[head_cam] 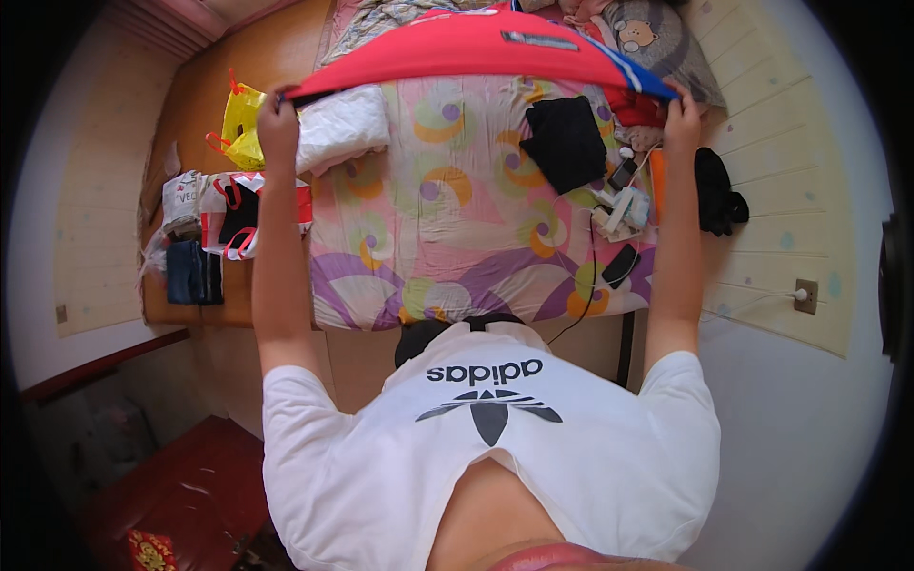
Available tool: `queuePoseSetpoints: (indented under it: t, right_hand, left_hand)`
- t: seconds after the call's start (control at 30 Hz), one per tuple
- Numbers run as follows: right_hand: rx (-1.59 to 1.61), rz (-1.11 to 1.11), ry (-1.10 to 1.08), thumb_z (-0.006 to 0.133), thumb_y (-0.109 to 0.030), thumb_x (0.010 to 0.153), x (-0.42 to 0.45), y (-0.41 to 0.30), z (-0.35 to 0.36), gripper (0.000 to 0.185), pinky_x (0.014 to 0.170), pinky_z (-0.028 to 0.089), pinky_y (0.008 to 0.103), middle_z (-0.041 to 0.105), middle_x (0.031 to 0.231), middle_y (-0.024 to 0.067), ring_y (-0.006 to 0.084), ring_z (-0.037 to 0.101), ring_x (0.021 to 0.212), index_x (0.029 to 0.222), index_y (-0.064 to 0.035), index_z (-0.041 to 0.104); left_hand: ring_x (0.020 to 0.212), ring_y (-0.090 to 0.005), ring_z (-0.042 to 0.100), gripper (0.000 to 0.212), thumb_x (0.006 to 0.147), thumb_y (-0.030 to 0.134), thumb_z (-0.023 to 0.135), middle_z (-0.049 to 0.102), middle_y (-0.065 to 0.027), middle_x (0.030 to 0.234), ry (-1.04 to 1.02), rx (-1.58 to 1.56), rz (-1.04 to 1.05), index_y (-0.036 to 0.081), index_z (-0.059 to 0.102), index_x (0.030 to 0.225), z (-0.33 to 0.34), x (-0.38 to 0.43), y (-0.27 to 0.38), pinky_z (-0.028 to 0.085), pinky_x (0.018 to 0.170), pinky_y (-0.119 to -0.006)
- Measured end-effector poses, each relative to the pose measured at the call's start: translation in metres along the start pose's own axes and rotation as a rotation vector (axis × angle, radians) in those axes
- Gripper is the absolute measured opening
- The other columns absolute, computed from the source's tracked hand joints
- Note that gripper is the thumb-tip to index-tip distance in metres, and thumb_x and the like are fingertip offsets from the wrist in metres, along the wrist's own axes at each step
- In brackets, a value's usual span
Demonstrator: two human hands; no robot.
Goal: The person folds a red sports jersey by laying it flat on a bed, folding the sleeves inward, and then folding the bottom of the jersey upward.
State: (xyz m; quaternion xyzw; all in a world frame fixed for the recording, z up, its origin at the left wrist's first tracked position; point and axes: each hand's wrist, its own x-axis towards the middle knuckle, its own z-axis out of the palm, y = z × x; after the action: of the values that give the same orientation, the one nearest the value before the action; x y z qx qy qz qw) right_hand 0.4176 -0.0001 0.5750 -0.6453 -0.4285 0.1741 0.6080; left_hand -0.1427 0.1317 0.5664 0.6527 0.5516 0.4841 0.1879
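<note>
A red garment (443,53) with blue and white trim is stretched wide across the far part of the bed. My left hand (278,128) grips its left end, next to a folded white cloth (344,128). At the blue right end, my right hand (683,120) pinches the fabric between thumb and fingers. Both arms reach forward, and the garment sags slightly toward the bed behind its taut near edge. A dark grey strip (540,41) shows on the red cloth. Below the garment, a folded black cloth (568,143) lies on the patterned bed sheet (457,235).
Beside my right arm are a power strip with plugs (620,214), a black phone (620,266), cables and a black cloth item (717,193). On the left lie a yellow plastic bag (241,128), a red-and-white bag (232,214) and folded jeans (189,273). A grey pillow (660,50) lies far right.
</note>
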Motion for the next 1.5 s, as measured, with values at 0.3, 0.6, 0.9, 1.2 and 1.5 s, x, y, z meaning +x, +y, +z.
queuePoseSetpoints:
  t: [0.3, 0.6, 0.9, 1.2, 1.5]
  right_hand:
    - [-0.112, 0.613, 0.083, 0.047, -0.004, 0.093, -0.241, 0.346, 0.022, 0.020, 0.060, 0.049, 0.0247, 0.061, 0.079, 0.0060, 0.0128, 0.059, 0.063, 0.110, 0.0022, 0.057]
    - [-0.175, 0.970, 0.162, 0.035, -0.008, 0.095, -0.437, 0.443, 0.023, 0.022, 0.050, 0.052, 0.0302, 0.063, 0.076, 0.0159, 0.0234, 0.064, 0.057, 0.109, 0.0044, 0.046]
    - [-0.646, 0.800, -0.068, 0.043, -0.011, 0.091, -0.423, 0.436, 0.020, 0.032, 0.060, 0.053, 0.0352, 0.065, 0.084, 0.0185, 0.0257, 0.066, 0.069, 0.120, 0.0030, 0.045]
    - [-1.208, -0.010, -0.664, 0.070, -0.018, 0.075, -0.401, 0.375, 0.089, 0.065, 0.103, 0.035, 0.0474, 0.038, 0.144, 0.0131, 0.0356, 0.039, 0.130, 0.135, -0.0134, 0.046]
    - [-0.871, -0.101, -0.845, 0.073, -0.029, 0.075, -0.438, 0.370, 0.177, 0.047, 0.101, 0.036, 0.0426, 0.046, 0.136, 0.0105, 0.0293, 0.041, 0.128, 0.116, -0.0118, 0.059]
  left_hand:
    - [0.069, -0.0276, 0.054, 0.028, 0.088, 0.008, 0.053, 0.054, -0.0140, 0.075, 0.031, 0.231, -0.437, 0.004, 0.053, 0.116, 0.112, -0.262, -0.194, 0.045, 0.066, -0.038]
    - [0.063, -0.0349, 0.057, 0.018, 0.088, 0.006, 0.051, 0.059, -0.0165, 0.075, -0.150, 0.495, -0.585, 0.005, 0.044, 0.105, 0.114, -0.452, -0.314, 0.045, 0.061, -0.042]
    - [0.065, -0.0083, 0.048, 0.020, 0.090, 0.002, 0.051, 0.055, -0.0022, 0.078, -0.046, -0.234, -0.822, 0.007, 0.047, 0.109, 0.122, -0.433, -0.317, 0.041, 0.057, -0.025]
    - [0.067, -0.0121, 0.049, 0.022, 0.087, -0.001, 0.048, 0.057, -0.0053, 0.082, -0.283, 0.083, -0.730, 0.006, 0.054, 0.107, 0.123, -0.421, -0.294, 0.042, 0.059, -0.028]
    - [0.087, -0.0351, 0.058, 0.036, 0.074, -0.005, 0.063, 0.060, -0.0161, 0.093, -0.541, 0.347, -0.309, 0.004, 0.058, 0.108, 0.115, -0.398, -0.253, 0.047, 0.075, -0.040]
